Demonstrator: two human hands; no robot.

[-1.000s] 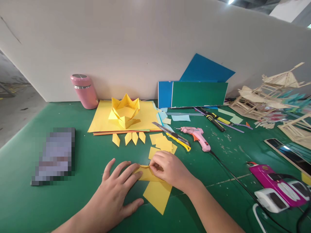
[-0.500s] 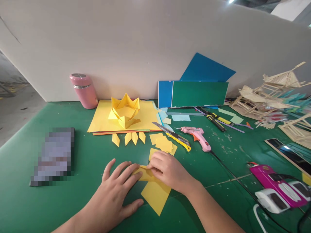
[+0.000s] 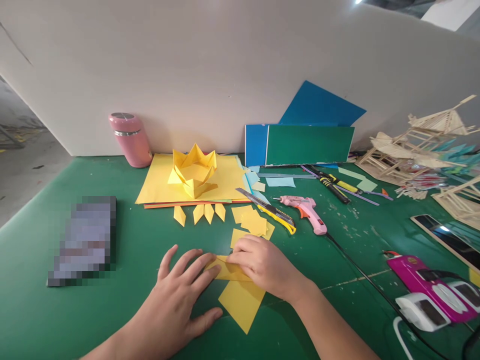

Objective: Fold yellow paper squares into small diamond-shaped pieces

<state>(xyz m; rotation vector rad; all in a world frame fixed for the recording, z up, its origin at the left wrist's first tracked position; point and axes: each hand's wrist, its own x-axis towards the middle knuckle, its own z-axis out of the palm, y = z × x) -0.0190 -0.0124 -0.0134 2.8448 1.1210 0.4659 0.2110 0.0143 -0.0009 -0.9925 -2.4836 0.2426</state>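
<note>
On the green table, a piece of yellow paper (image 3: 229,272) lies in front of me, its upper edge folded over. My left hand (image 3: 187,287) rests with fingers spread, two fingertips touching the paper's left end. The fingers of my right hand (image 3: 264,265) are bunched together on the fold along the top edge; part of the paper is hidden under them. Another yellow paper square (image 3: 243,306) pokes out below the folded piece. Just beyond my right hand are several loose yellow paper pieces (image 3: 253,221).
Behind the hands, a folded yellow paper crown shape (image 3: 194,172) sits on stacked sheets (image 3: 153,180), with small folded points (image 3: 203,214) before it. A utility knife (image 3: 275,215), pink glue gun (image 3: 305,210), pink flask (image 3: 133,142), power strip (image 3: 420,280) and wooden stick models (image 3: 390,155) surround the workspace.
My right fingers have shifted slightly left along the paper's fold and lie flatter on it. The left hand stays in place. The whole view has moved very slightly.
</note>
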